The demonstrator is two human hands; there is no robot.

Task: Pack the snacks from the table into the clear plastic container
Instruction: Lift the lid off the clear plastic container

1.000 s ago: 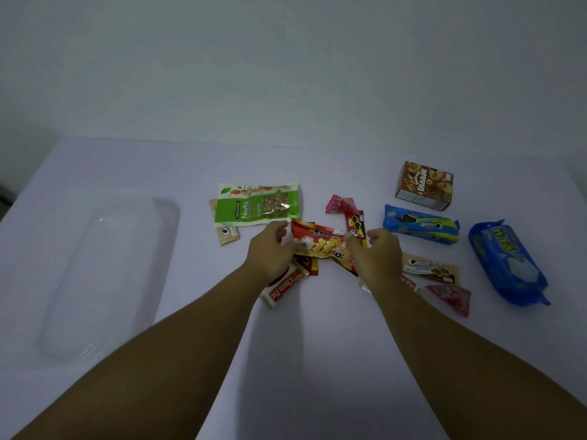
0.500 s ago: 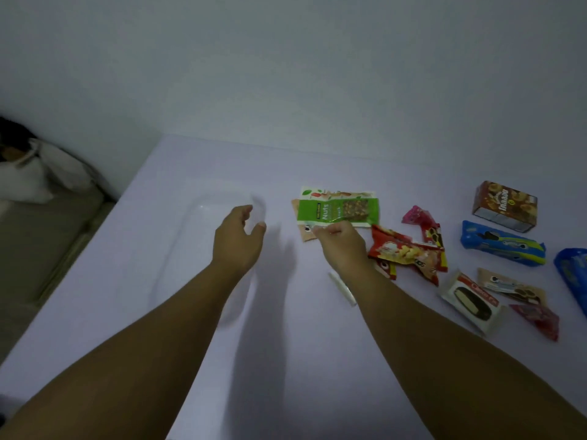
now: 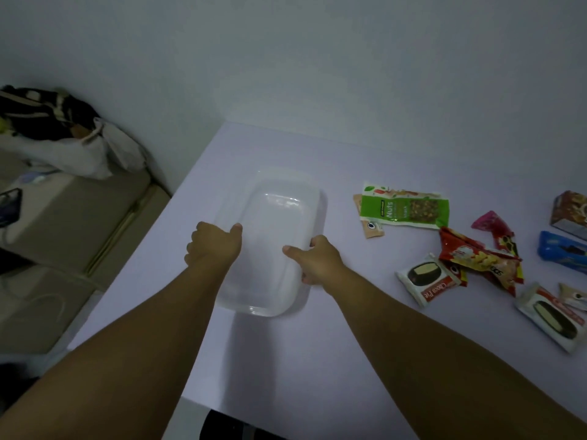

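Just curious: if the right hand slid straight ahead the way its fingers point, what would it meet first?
Nothing new: the right hand already grips the clear plastic container at its right rim, so it would push into that wall.

Dim light falls on the plain pale wall (image 3: 317,58) ahead of me, the white table (image 3: 286,360) meets it, and at my left a beige couch (image 3: 73,223) holds piled bags (image 3: 63,134).
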